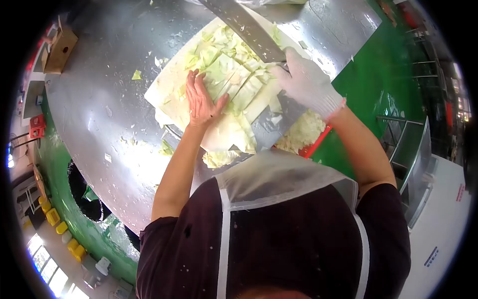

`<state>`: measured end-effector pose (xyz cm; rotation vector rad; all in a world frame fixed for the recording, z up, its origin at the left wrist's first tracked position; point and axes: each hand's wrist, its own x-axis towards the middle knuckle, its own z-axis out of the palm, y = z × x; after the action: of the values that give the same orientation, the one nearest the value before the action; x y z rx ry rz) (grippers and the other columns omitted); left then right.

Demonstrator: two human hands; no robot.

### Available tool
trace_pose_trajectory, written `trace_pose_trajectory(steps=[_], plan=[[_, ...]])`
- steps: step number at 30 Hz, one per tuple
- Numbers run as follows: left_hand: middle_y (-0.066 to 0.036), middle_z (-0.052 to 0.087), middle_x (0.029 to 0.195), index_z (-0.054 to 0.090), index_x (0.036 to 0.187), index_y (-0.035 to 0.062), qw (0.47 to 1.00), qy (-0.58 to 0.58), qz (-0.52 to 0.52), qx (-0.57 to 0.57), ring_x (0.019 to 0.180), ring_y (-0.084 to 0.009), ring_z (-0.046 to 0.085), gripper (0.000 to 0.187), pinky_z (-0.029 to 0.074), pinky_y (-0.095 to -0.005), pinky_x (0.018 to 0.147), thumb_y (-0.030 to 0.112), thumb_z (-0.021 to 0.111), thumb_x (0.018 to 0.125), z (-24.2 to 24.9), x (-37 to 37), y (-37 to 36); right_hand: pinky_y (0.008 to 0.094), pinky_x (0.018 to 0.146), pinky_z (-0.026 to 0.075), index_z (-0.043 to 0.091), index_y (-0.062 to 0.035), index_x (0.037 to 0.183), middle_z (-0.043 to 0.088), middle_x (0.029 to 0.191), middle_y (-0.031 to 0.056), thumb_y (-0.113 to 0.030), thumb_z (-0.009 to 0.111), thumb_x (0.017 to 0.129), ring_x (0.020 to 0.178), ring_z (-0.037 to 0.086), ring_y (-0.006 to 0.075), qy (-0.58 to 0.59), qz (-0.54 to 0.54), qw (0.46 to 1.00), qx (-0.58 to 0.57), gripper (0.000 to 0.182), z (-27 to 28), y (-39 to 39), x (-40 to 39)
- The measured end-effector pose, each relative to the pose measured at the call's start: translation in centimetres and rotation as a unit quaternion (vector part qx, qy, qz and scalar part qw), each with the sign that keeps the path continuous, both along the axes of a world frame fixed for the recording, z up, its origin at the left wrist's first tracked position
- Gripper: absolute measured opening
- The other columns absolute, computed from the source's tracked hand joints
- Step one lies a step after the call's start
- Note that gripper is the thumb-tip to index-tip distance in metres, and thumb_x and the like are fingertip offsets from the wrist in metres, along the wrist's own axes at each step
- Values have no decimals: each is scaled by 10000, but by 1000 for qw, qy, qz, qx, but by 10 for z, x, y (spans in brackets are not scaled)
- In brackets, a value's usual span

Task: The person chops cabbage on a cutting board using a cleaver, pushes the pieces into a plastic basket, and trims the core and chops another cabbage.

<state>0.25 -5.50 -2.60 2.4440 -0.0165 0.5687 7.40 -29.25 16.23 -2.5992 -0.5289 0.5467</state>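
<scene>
Chopped pale green cabbage (234, 74) covers a white cutting board (162, 89), sliced into strips and squares near the middle. My left hand (203, 102), bare, lies against the left side of the cabbage with its fingers and thumb apart. In a white knitted glove, my right hand (308, 82) is closed round the handle of a large wide-bladed knife (246, 30). The blade points up and to the left, over the far right part of the board. Larger cabbage leaves (231, 133) lie at the board's near edge.
The board rests on a wet metal table (114, 109) with cabbage scraps scattered over it. Below the table's near edge, a red container (316, 142) holds a heap of cut cabbage (302, 130). A metal rack (411, 144) stands on the green floor (371, 89) at right.
</scene>
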Motion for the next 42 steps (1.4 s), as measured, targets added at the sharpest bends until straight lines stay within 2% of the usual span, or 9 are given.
trace_pose_trajectory(steps=[7, 11, 16, 26, 29, 32, 35, 37, 42], plan=[[-261, 330, 1429, 346, 1347, -4, 999, 9, -30, 26, 1347, -437, 295, 827, 223, -554, 1100, 579, 629, 833, 3, 3, -6, 508, 850, 465, 506, -7, 1067, 652, 986, 244, -315, 457, 931, 969, 625, 422, 88, 37, 991, -96, 341, -55, 3, -13], [-253, 285, 1482, 346, 1386, 8, 994, 68, 63, 55, 1427, -422, 183, 1026, 147, -631, 1114, 694, 690, 706, 14, 2, -21, 498, 850, 467, 520, -16, 1057, 648, 1015, 242, -324, 478, 930, 986, 627, 408, 63, 41, 992, -104, 335, -57, 2, -2], [-313, 6, 1580, 85, 1549, 25, 956, 235, 95, 147, 1452, -501, -79, 1393, 47, -722, 1081, 852, 640, 576, 53, 31, -64, 481, 855, 476, 553, -31, 1094, 667, 1015, 226, -284, 470, 926, 991, 640, 390, 57, 25, 994, -94, 315, -57, -9, 2], [-336, -9, 1568, 60, 1535, -18, 935, 276, 23, 222, 1449, -520, 2, 1474, 122, -724, 1075, 798, 740, 513, 65, 69, -39, 485, 778, 474, 526, -2, 1061, 652, 921, 247, -358, 505, 931, 902, 637, 414, 31, 17, 996, -77, 380, -62, -51, 16], [-337, 117, 1542, 159, 1503, -43, 941, 328, 23, 79, 1448, -473, 119, 1409, 187, -630, 1120, 761, 769, 520, 53, 73, -31, 481, 771, 476, 524, 10, 1046, 644, 912, 257, -344, 497, 936, 895, 633, 416, -7, 19, 999, -49, 371, -59, -51, 11], [-315, 238, 1485, 245, 1455, -50, 976, 199, 65, 67, 1398, -446, 244, 1228, 254, -540, 1119, 701, 752, 626, 45, 62, -33, 485, 774, 481, 522, 15, 1025, 639, 911, 262, -321, 496, 934, 889, 632, 422, -7, -10, 1000, -17, 349, -22, -25, 8], [-288, 343, 1414, 311, 1408, -57, 994, 46, 91, 32, 1319, -443, 339, 956, 294, -514, 1085, 579, 680, 796, 24, 55, -24, 491, 774, 489, 513, 6, 1032, 641, 892, 256, -297, 491, 930, 866, 638, 420, 0, 10, 1000, -5, 320, -32, -7, 22], [-278, 374, 1397, 343, 1383, -62, 992, 103, 77, 16, 1298, -439, 365, 820, 296, -518, 1075, 498, 635, 860, 15, 44, -21, 490, 764, 494, 502, -4, 1044, 646, 864, 240, -288, 481, 930, 839, 647, 409, 22, 51, 997, -55, 307, -79, 0, 38], [-273, 399, 1374, 389, 1335, -66, 994, 89, 67, -14, 1279, -426, 383, 655, 292, -519, 1071, 395, 592, 915, 18, 43, -19, 477, 742, 504, 522, -8, 1042, 660, 844, 199, -271, 481, 929, 815, 661, 379, -12, 45, 997, -54, 289, -39, 8, 43]])
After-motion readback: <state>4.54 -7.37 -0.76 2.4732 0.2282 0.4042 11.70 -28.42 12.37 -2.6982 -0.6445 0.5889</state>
